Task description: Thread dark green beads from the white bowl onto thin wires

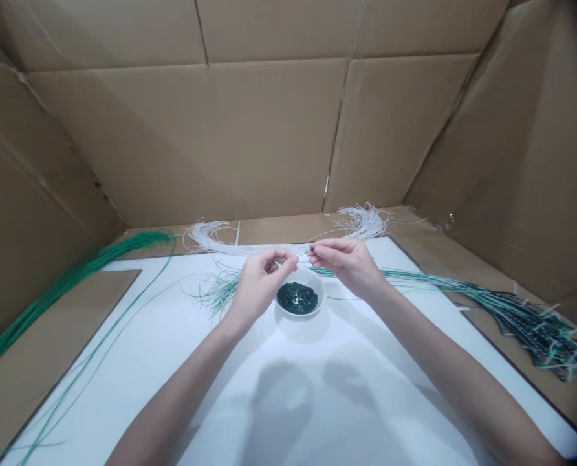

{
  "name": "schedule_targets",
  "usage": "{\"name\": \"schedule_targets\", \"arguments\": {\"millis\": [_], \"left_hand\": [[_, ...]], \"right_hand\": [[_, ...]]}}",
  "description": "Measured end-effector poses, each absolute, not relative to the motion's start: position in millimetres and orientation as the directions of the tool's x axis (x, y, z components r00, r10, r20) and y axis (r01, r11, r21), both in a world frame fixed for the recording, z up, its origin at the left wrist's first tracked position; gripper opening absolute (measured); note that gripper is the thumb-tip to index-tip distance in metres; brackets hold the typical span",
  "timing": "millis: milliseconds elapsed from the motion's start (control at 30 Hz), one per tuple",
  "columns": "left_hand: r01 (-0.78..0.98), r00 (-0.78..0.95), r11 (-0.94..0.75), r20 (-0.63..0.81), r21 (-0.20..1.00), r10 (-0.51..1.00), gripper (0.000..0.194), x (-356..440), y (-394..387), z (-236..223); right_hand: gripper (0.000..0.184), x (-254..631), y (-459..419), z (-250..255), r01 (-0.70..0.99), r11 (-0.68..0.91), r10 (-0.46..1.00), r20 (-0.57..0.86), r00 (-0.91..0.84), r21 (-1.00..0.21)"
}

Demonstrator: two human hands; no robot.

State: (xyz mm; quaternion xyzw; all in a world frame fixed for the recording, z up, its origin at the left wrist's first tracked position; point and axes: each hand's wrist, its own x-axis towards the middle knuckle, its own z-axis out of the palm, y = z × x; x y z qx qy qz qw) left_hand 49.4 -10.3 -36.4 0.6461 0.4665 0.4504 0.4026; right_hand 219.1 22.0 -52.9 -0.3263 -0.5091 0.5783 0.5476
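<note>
My left hand (pixel 261 279) and my right hand (pixel 350 264) are raised over the far side of a small white bowl (pixel 321 289), their fingertips close but apart. Dark green beads (pixel 297 298) lie in the bowl. My right thumb and forefinger pinch a tiny dark piece (pixel 312 249), which looks like a bead. The left thumb and fingers are pressed together; whatever is between them is too fine to make out. Behind the hands runs a bundle of white strands (pixel 215 243), and some thin lines near the fingertips cannot be told apart from it.
Green strands (pixel 75 278) lie along the left side. A second bundle of green strands (pixel 429 279) passes behind the bowl towards beaded strands (pixel 535 323) at the right. Cardboard walls (pixel 196 136) enclose the white work surface (pixel 211 414) at the back and sides.
</note>
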Motion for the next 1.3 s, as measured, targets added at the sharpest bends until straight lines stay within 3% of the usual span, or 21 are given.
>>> {"name": "schedule_targets", "arguments": {"millis": [600, 1300], "left_hand": [[0.306, 0.124, -0.294, 0.268, 0.906, 0.955, 0.019, 50.4, -13.2, -36.5], [0.391, 0.092, -0.301, 0.289, 0.870, 0.953, 0.018, 51.6, -14.5, -36.7]], "right_hand": [[0.013, 216.3, 20.0, -53.1, -0.337, 0.090, 0.947, 0.185, -0.262, -0.937], [0.014, 216.7, 22.3, -58.1, -0.265, 0.152, 0.954, 0.211, -0.211, -0.952]]}}
